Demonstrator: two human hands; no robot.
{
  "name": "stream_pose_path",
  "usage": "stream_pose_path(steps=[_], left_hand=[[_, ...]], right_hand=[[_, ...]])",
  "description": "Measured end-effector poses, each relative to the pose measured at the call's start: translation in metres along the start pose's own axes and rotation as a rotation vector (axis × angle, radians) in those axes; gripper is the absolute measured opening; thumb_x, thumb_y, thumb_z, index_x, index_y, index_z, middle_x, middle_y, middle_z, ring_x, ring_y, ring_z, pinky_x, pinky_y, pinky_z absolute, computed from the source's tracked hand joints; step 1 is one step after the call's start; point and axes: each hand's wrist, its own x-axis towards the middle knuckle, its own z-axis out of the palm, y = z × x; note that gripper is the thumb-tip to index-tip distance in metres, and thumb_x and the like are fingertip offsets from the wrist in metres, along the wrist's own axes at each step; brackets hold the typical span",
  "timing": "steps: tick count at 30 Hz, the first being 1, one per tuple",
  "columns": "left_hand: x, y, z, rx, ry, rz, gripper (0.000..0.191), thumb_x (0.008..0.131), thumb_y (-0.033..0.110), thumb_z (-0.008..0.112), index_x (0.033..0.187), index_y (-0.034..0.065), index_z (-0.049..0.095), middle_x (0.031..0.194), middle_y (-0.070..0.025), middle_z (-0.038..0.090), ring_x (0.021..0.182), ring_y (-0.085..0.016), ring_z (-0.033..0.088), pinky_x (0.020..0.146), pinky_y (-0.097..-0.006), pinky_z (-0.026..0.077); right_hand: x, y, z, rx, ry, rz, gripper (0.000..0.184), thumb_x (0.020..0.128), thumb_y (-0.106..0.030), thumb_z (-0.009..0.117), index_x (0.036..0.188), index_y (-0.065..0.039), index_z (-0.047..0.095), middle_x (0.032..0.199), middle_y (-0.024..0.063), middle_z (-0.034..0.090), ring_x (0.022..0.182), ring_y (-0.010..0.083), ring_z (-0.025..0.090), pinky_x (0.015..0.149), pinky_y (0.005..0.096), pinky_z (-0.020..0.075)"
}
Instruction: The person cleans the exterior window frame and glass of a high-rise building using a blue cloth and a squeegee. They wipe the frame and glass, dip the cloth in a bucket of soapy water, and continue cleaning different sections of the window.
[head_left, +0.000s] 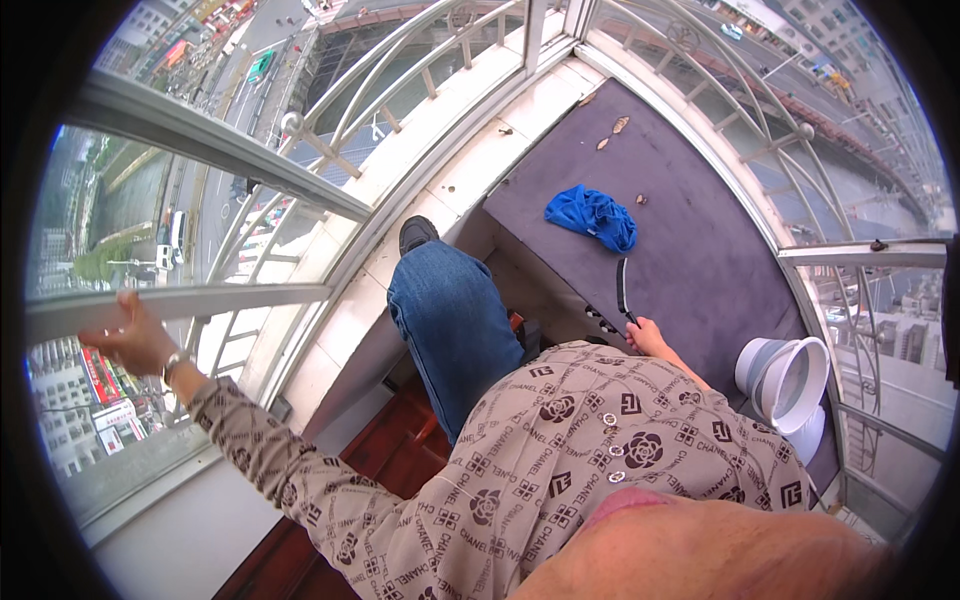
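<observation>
With its fingers on the frame edge of a sliding glass window (225, 301), my left hand (135, 337) is at the left, a watch on its wrist. My right hand (643, 335) is closed around the handle of a slim black brush-like tool (622, 289), whose curved head points away from me over the dark purple-grey ledge top (675, 240). Beyond that tool a crumpled blue cloth (592, 216) lies on the same surface. Grey and white buckets, the upper one a collapsible bucket (784, 375), stand at the right edge of the ledge.
One knee in blue jeans (450, 307) is bent, its black shoe (417, 233) on the white tiled sill (375, 270). Metal railings (390, 120) run outside the windows, with a street far below. Reddish-brown wood (397, 427) shows beneath me. The ledge surface has several chipped spots.
</observation>
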Motion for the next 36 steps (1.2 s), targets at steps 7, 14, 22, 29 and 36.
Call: stream_pose_path(steps=[7, 14, 22, 29, 36], left_hand=[[0.024, -0.133, -0.002, 0.199, 0.090, -0.120, 0.074, 0.068, 0.043, 0.067, 0.125, 0.0096, 0.035, 0.102, -0.0152, 0.056, 0.086, -0.033, 0.057, 0.070, -0.0415, 0.049], [0.011, -0.155, -0.041, 0.418, 0.312, 0.049, 0.053, 0.073, 0.030, 0.060, 0.123, 0.0230, 0.041, 0.123, -0.0161, 0.041, 0.111, -0.035, 0.043, 0.081, -0.0498, 0.042], [0.024, 0.029, -0.083, -0.072, 0.395, 0.769, 0.038, 0.073, 0.015, 0.063, 0.110, 0.0230, 0.057, 0.109, -0.0055, 0.053, 0.103, -0.026, 0.050, 0.085, -0.0392, 0.043], [-0.065, 0.306, -0.052, -0.821, -0.021, 1.229, 0.026, 0.073, 0.016, 0.059, 0.098, 0.0138, 0.062, 0.117, -0.0107, 0.050, 0.117, -0.034, 0.040, 0.094, -0.0470, 0.036], [-0.128, 0.454, -0.008, -0.449, 0.009, 1.207, 0.031, 0.078, 0.019, 0.059, 0.108, 0.0152, 0.059, 0.120, -0.0101, 0.051, 0.116, -0.030, 0.042, 0.096, -0.0493, 0.030]], right_hand=[[0.020, -0.011, 0.006, 0.039, -0.010, -0.073, 0.018, 0.085, -0.019, 0.053, 0.076, -0.004, 0.052, 0.064, 0.0029, 0.056, 0.053, 0.0101, 0.053, 0.045, 0.0249, 0.0433], [0.028, -0.007, 0.003, 0.024, -0.085, -0.118, 0.018, 0.086, -0.018, 0.052, 0.075, -0.003, 0.052, 0.065, 0.0039, 0.056, 0.055, 0.0118, 0.056, 0.043, 0.0248, 0.0435], [0.032, 0.008, -0.006, -0.109, -0.047, -0.086, 0.019, 0.086, -0.019, 0.052, 0.077, -0.003, 0.053, 0.066, 0.0037, 0.058, 0.056, 0.0118, 0.057, 0.045, 0.0257, 0.0452], [0.024, 0.003, -0.007, 0.049, 0.000, -0.121, 0.018, 0.085, -0.019, 0.052, 0.079, -0.002, 0.054, 0.066, 0.0038, 0.057, 0.055, 0.0115, 0.056, 0.045, 0.0262, 0.0443], [0.020, 0.119, 0.001, -0.138, 0.236, -0.307, 0.030, 0.078, -0.025, 0.055, 0.068, 0.003, 0.053, 0.061, 0.0184, 0.058, 0.052, 0.0268, 0.056, 0.052, 0.0386, 0.0453]])
